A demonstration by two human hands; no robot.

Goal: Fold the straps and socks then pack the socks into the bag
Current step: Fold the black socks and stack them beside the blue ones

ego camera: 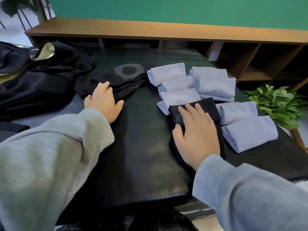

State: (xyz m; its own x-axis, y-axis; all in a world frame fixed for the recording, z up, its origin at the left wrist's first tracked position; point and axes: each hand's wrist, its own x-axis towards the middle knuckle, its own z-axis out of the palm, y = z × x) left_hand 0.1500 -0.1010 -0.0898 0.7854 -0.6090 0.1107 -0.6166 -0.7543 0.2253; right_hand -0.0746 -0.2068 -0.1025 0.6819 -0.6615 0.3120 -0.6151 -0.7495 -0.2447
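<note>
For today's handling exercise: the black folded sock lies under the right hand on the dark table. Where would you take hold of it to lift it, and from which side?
Probably at its near end, from the person's side. The black folded sock lies flat and long under the right hand, its far end overlapping the light blue folded socks, and more blue ones crowd its right edge. The left edge and near end border bare table, so fingers can slide under there.

A dark, glossy worktop [141, 147] stands before a long brown wooden shelf unit [166, 33]; a leafy green plant [280, 104] sits at right, against a green wall [183, 9].
</note>
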